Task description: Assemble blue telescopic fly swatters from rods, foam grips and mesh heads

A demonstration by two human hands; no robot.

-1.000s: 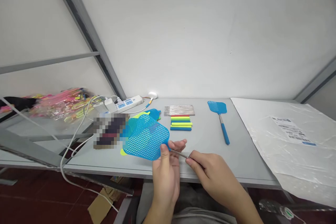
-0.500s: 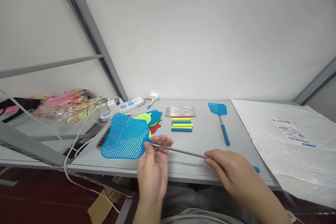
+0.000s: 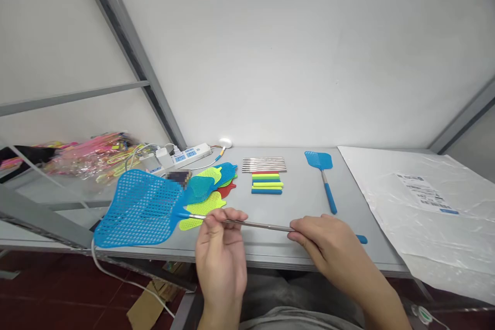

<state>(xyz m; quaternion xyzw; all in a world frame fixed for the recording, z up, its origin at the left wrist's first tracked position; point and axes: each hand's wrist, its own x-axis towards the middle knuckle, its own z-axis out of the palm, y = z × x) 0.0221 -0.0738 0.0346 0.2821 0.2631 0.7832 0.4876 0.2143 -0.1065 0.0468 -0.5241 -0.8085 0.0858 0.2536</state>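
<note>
I hold a blue fly swatter [image 3: 141, 209] level above the near edge of the grey table [image 3: 301, 206]. Its mesh head points left and its thin metal rod [image 3: 255, 225] runs right, drawn out long. My left hand [image 3: 221, 252] pinches the rod close to the head. My right hand [image 3: 328, 250] is wrapped round the blue handle, whose tip [image 3: 361, 239] pokes out to the right.
On the table lie a pile of loose swatter heads [image 3: 211, 185] in yellow, blue and red, a row of metal rods [image 3: 264, 164], coloured handle sleeves [image 3: 266, 183], a second blue swatter [image 3: 324, 178], a power strip [image 3: 181, 154] and a plastic-wrapped sheet [image 3: 421, 201] at right.
The rod has been pulled out longer. The swatter head has travelled left past the pile, and my hands have drawn apart along the rod.
</note>
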